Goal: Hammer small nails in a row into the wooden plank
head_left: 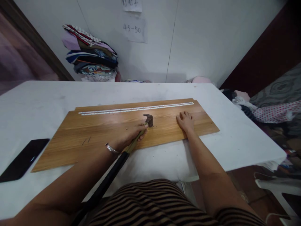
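Hammer [118,165] is gripped near its head by the left hand [137,132].
The board [164,131] is best steadied by the right hand [187,122], nothing gripped there.

Your L hand [138,131] is curled in a grip, thumb [142,126] pointing fwd along the top; L forearm [82,172] runs diag. from lower L. Your R hand [187,123] lies palm down, fingers [182,115] a bit bent & slightly apart, R forearm [207,157] slanting from lower R. Hands well apart, R slightly farther fwd.
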### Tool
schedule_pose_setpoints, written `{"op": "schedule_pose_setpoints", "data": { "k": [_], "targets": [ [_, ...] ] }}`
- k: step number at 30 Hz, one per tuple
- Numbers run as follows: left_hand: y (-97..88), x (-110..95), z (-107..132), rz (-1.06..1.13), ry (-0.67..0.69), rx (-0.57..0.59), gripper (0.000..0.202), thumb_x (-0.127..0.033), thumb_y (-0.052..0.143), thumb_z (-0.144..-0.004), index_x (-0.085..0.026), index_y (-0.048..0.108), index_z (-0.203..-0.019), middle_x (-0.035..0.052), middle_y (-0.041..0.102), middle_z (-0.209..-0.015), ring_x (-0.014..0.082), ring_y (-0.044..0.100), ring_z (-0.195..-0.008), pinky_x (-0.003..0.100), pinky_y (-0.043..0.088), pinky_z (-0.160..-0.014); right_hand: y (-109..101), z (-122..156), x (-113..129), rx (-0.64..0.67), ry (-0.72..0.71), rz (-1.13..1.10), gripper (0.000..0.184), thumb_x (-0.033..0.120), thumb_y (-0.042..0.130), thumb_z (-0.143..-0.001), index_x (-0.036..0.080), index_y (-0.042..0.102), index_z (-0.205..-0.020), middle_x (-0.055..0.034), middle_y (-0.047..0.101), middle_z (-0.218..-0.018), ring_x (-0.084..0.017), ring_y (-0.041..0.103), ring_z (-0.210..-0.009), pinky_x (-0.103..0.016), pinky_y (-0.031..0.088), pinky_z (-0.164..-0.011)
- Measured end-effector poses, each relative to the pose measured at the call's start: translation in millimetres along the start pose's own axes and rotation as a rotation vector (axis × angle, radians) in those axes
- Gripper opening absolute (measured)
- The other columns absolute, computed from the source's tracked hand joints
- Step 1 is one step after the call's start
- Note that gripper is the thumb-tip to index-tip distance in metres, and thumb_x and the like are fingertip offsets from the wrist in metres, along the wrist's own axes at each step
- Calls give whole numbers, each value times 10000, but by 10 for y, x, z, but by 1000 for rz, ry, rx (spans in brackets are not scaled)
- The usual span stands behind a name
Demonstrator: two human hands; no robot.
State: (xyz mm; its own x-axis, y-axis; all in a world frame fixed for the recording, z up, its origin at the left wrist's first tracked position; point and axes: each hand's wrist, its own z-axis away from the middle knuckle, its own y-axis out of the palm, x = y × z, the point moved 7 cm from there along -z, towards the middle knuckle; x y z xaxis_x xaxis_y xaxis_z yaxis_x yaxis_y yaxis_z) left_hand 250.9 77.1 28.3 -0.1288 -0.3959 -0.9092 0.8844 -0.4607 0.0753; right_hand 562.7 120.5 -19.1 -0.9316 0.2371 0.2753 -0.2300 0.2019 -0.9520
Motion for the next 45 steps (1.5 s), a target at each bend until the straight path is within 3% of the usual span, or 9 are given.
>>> {"op": "schedule_pose_setpoints", "data": {
  "k": [45],
  "targets": [
    [13,9,29,-14,-9,-20,229,-377,614,-883,-190,515,-796,-18,563,-703,52,402,-449,207,299,-403,4,-4,-1,-17,-1,-23,468,427,404,-1014,190,648,-1335,-168,556,-1486,-309,420,-1406,-522,277,-1147]
  ]
}}
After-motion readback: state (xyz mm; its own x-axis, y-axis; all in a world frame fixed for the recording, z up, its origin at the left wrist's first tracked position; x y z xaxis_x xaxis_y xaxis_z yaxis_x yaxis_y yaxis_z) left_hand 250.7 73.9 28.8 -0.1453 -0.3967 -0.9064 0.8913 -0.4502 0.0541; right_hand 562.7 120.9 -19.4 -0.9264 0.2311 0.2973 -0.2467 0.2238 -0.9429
